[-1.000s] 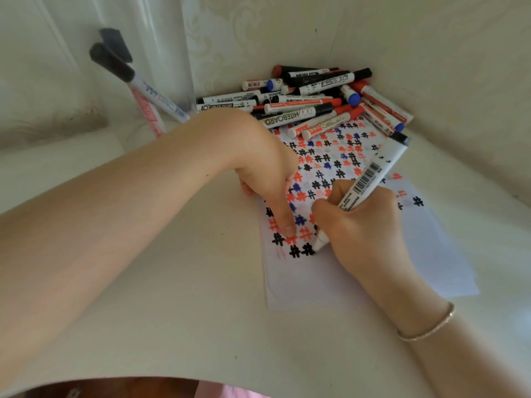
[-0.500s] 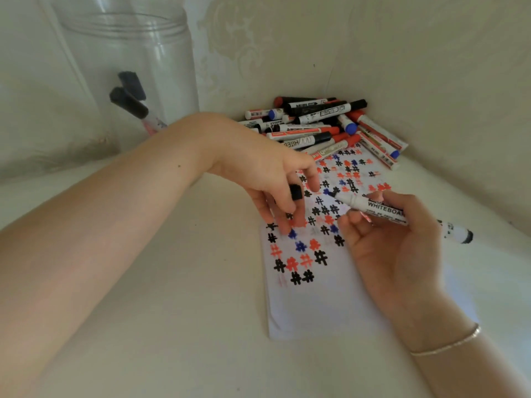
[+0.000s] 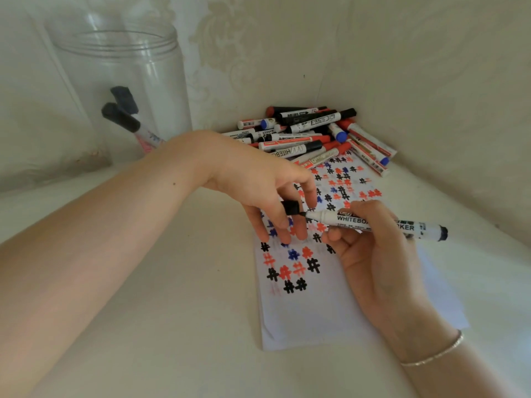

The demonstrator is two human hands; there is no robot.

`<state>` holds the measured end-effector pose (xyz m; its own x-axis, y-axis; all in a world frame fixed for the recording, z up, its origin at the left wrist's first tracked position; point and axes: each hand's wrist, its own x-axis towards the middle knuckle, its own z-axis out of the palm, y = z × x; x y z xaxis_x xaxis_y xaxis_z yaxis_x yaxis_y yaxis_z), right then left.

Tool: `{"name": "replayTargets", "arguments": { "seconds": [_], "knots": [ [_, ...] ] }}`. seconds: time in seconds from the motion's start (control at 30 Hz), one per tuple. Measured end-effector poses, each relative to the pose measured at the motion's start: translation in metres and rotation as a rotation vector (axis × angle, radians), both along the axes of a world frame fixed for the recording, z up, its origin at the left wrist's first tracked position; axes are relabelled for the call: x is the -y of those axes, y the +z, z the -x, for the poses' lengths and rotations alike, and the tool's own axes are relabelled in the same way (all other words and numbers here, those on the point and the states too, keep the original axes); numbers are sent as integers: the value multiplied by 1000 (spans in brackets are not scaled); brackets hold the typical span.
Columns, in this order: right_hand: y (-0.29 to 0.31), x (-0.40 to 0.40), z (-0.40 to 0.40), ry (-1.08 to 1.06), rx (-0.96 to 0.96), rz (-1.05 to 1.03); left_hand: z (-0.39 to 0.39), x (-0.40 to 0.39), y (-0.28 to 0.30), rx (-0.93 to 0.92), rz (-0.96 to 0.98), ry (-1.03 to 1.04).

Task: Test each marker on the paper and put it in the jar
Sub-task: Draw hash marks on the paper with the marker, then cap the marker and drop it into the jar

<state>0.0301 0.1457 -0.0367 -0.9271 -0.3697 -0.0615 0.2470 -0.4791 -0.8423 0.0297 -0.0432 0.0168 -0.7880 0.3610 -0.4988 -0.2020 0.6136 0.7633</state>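
Note:
My right hand (image 3: 370, 251) grips a white whiteboard marker (image 3: 344, 219) with a black end, held level above the paper, its bare tip pointing left. My left hand (image 3: 258, 185) pinches the black cap (image 3: 290, 208) just off that tip; cap and tip are nearly touching. The white paper (image 3: 310, 311) lies flat beneath both hands, covered with black, red and blue hash marks. A clear plastic jar (image 3: 120, 81) stands at the back left, with two dark-capped markers (image 3: 120, 116) leaning inside it.
A heap of several whiteboard markers (image 3: 310, 136) with red, black and blue caps lies in the back corner, touching the paper's far edge. Pale patterned walls close in behind and to the right. The surface is a cream tabletop (image 3: 172, 311).
My right hand lifted the marker from the paper and turned it level. My left hand left the sheet and brought the black cap up to the tip. The view tilted upward, showing the jar.

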Motion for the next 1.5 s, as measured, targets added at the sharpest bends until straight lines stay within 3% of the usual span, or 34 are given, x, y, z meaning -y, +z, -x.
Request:
{"name": "replayTargets", "arguments": {
  "seconds": [0.4,0.53,0.63,0.73,0.83,0.97,1.03,1.37,1.5],
  "knots": [
    [-4,0,-1,138,-142,-93,-3,-6,3,8,-26,-67],
    [-1,-4,0,210,-20,27,-6,-3,12,16,-95,4],
    [1,-2,2,80,58,51,-5,-1,18,-17,-50,87],
    [-1,1,3,-68,45,44,-5,-1,23,-104,44,135],
    [-1,0,2,-40,9,5,-3,-10,18,-214,76,277],
    [-4,2,-1,17,-63,-60,2,-30,-5,-625,120,480],
    [-6,3,-2,0,-101,-117,3,-34,-13,-707,128,529],
    [1,0,-2,-5,-44,-125,0,-37,1,-697,158,489],
    [27,4,2,35,-50,-90,-16,-30,38,-604,-45,508]
  ]
}}
